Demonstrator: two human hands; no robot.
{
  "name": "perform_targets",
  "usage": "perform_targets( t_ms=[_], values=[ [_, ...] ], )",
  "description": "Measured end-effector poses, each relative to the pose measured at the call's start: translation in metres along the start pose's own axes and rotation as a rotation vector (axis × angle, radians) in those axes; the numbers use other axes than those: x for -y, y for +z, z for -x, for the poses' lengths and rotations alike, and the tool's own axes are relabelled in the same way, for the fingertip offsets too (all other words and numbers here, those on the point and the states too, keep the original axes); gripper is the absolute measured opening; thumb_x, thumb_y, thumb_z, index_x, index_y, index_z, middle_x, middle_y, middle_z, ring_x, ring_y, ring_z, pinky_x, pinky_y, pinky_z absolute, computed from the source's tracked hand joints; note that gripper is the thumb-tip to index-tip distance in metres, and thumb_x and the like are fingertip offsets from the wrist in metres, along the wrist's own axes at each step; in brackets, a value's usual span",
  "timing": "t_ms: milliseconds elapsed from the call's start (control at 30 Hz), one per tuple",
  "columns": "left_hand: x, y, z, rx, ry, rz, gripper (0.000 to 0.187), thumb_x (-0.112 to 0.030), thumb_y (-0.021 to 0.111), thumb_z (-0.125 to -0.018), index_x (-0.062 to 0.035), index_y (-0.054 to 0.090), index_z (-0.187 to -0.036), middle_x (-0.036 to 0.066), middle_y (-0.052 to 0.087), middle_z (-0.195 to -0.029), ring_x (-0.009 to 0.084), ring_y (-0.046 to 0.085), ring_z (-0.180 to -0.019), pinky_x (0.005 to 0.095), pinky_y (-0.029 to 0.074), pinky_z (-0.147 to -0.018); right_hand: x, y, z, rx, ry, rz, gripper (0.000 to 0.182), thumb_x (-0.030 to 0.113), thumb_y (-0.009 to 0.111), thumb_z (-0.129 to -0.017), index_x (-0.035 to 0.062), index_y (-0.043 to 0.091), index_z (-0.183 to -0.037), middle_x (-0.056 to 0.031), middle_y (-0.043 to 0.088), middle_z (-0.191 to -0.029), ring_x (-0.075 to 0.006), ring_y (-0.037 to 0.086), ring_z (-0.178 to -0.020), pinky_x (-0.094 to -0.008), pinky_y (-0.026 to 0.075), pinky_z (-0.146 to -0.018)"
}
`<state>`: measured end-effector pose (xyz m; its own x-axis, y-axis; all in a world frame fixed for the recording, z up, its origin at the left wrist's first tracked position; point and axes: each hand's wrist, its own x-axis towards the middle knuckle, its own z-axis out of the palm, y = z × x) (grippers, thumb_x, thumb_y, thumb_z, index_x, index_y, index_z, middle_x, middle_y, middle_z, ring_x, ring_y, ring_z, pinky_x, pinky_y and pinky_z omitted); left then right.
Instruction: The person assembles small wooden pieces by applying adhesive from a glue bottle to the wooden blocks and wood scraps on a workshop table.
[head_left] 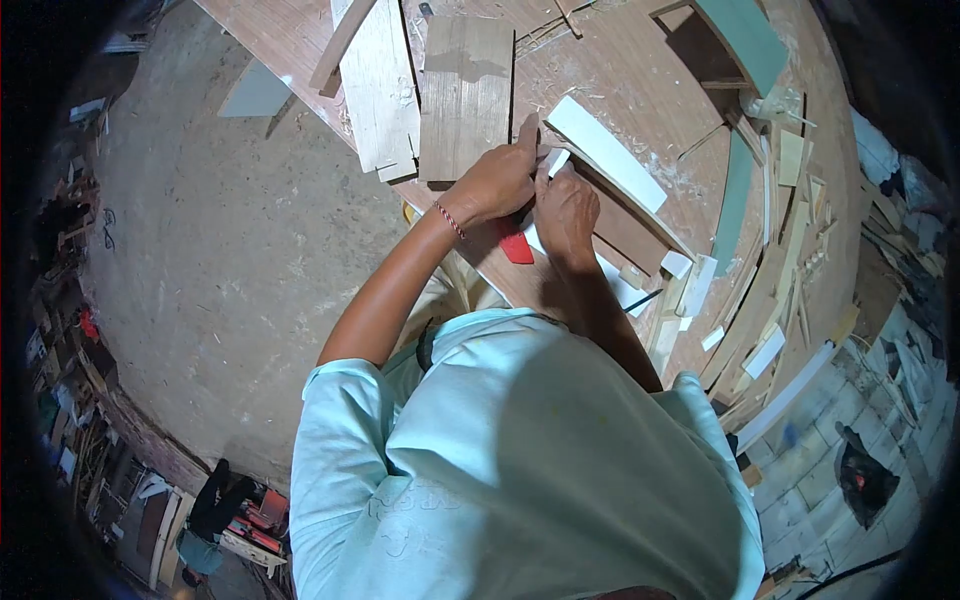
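Writing: none legible anywhere; faint pale marks on the light blue shirt are too blurred to read. Left hand, w/ a red-and-white bracelet at the wrist, lies knuckles-up on the workbench, fingers curled loosely & index stretched fwd along the edge of a grey-brown board; fingertips meet a small white piece at the bench middle. Whether it pinches that piece or just presses it, can't tell. Right hand sits just beside the left, touching it, fingers bent down over the same white piece & a dark brown panel; grip hidden under the knuckles, so how tight can't be told. Red flat item pokes out below both hands, partly covered. Long white strip lies diagonal just past the hands, on the panel's far side. Offcuts & thin slats crowd the bench's right side; teal curved piece at far end.
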<state>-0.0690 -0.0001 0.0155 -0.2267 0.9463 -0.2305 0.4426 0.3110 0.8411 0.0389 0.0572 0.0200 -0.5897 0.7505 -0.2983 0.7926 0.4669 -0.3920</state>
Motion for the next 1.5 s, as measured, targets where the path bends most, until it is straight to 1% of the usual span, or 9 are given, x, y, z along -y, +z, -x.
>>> perform_targets(
  t_ms=[100,167,200,267,467,900,1067,1267,1500],
  values=[
    [-0.002,0.001,0.002,0.020,-0.042,0.032,0.062,-0.014,0.045,-0.079,0.0143,0.012,-0.123,0.031,0.054,-0.086,0.0417,0.054,-0.080,0.0423,0.043,-0.072,0.002,-0.002,0.001,-0.002,0.004,-0.012,0.036,0.029,0.043,-0.082,-0.0063,0.052,-0.079,-0.0262,0.057,-0.070,-0.0401,0.057,-0.066,-0.0474,0.044,-0.062],
    [-0.004,0.002,0.005,-0.037,-0.048,0.142,0.061,-0.012,0.045,-0.079,0.0132,0.012,-0.124,0.032,0.052,-0.096,0.0416,0.052,-0.088,0.0410,0.042,-0.077,0.001,-0.002,0.000,0.007,0.004,-0.007,0.037,0.029,0.043,-0.082,-0.0065,0.052,-0.079,-0.0265,0.057,-0.070,-0.0403,0.057,-0.067,-0.0476,0.044,-0.062],
    [-0.004,0.002,0.007,-0.036,-0.050,0.142,0.061,-0.012,0.045,-0.079,0.0132,0.012,-0.124,0.032,0.052,-0.096,0.0416,0.052,-0.088,0.0410,0.042,-0.077,0.001,-0.002,0.000,0.018,0.003,-0.003,0.037,0.029,0.043,-0.082,-0.0066,0.052,-0.079,-0.0268,0.057,-0.070,-0.0404,0.057,-0.067,-0.0479,0.044,-0.062],
    [-0.003,0.002,0.009,-0.044,-0.092,0.174,0.061,-0.011,0.046,-0.079,0.0123,0.012,-0.124,0.029,0.049,-0.105,0.0409,0.050,-0.094,0.0400,0.040,-0.082,0.002,-0.003,0.001,0.021,0.010,-0.005,0.037,0.030,0.043,-0.082,-0.0067,0.052,-0.079,-0.0269,0.057,-0.070,-0.0405,0.057,-0.067,-0.0480,0.044,-0.062],
    [-0.003,0.005,0.014,-0.066,-0.053,0.188,0.059,-0.013,0.044,-0.081,0.0124,0.012,-0.124,0.025,0.051,-0.108,0.0399,0.050,-0.095,0.0393,0.040,-0.082,0.002,-0.003,0.001,0.018,0.018,-0.013,0.038,0.030,0.043,-0.081,-0.0068,0.052,-0.078,-0.0265,0.057,-0.070,-0.0406,0.057,-0.067,-0.0477,0.044,-0.062],
    [-0.009,0.010,0.015,-0.096,-0.131,0.219,0.058,-0.019,0.041,-0.084,0.0127,0.013,-0.124,0.025,0.051,-0.107,0.0391,0.051,-0.096,0.0372,0.040,-0.083,0.002,-0.002,0.001,0.003,0.018,-0.022,0.038,0.031,0.044,-0.080,-0.0067,0.052,-0.080,-0.0263,0.057,-0.071,-0.0398,0.057,-0.068,-0.0470,0.045,-0.063],
    [-0.012,0.008,0.020,-0.103,-0.170,0.251,0.058,-0.015,0.042,-0.083,0.0125,0.012,-0.124,0.026,0.049,-0.109,0.0373,0.049,-0.100,0.0361,0.039,-0.085,0.000,0.001,0.000,-0.031,-0.004,-0.035,0.038,0.030,0.043,-0.080,-0.0069,0.052,-0.077,-0.0269,0.057,-0.070,-0.0402,0.057,-0.066,-0.0474,0.044,-0.062],
    [-0.010,0.010,0.021,-0.094,-0.153,0.212,0.057,-0.008,0.042,-0.079,0.0140,0.013,-0.123,0.026,0.050,-0.109,0.0380,0.050,-0.099,0.0359,0.040,-0.084,0.002,-0.001,0.001,-0.029,-0.006,-0.031,0.039,0.030,0.043,-0.081,-0.0071,0.052,-0.077,-0.0270,0.056,-0.068,-0.0406,0.056,-0.065,-0.0478,0.044,-0.061],
    [-0.011,0.007,0.021,-0.081,-0.140,0.167,0.058,-0.007,0.043,-0.077,0.0148,0.014,-0.122,0.026,0.051,-0.106,0.0383,0.050,-0.097,0.0371,0.040,-0.083,0.002,-0.001,0.001,-0.026,0.002,-0.046,0.040,0.031,0.043,-0.081,-0.0072,0.053,-0.078,-0.0278,0.056,-0.069,-0.0410,0.057,-0.066,-0.0486,0.044,-0.062]
  ],
)
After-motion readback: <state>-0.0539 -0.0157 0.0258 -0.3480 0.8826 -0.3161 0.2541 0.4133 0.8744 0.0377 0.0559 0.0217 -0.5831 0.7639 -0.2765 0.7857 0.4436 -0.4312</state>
